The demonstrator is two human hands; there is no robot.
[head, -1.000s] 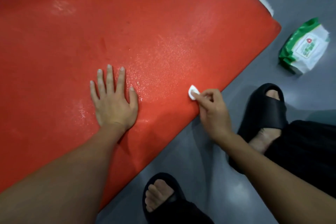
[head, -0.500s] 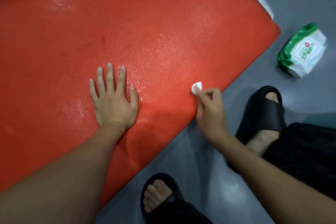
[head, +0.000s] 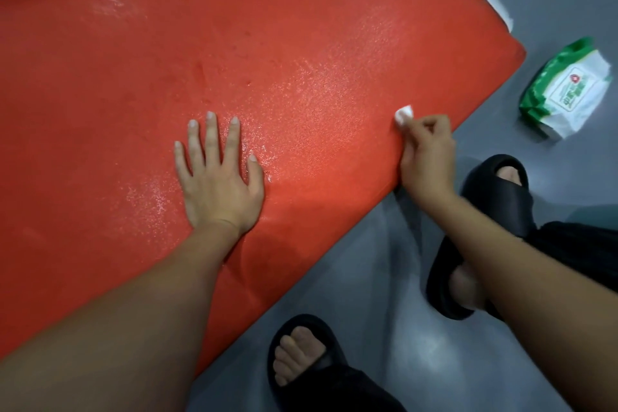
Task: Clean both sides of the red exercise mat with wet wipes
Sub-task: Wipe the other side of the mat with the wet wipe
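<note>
The exercise mat (head: 301, 43) filling the upper left of the frame is showing plain red with pale glistening speckles. The wipe (head: 404, 116) is showing white. At right, the wipes pack (head: 565, 94) is showing green and white with a small red mark. The slides (head: 495, 197) are showing black against the grey floor (head: 368, 294).

We lay our left hand (head: 217, 184) flat, palm down, fingers straight and slightly spread, thumb out to the side, forearm stretched forward from the lower left. Our right hand (head: 426, 157) is curled, fingertips pinched together at the front, knuckles up, its forearm reaching in from the lower right.
</note>
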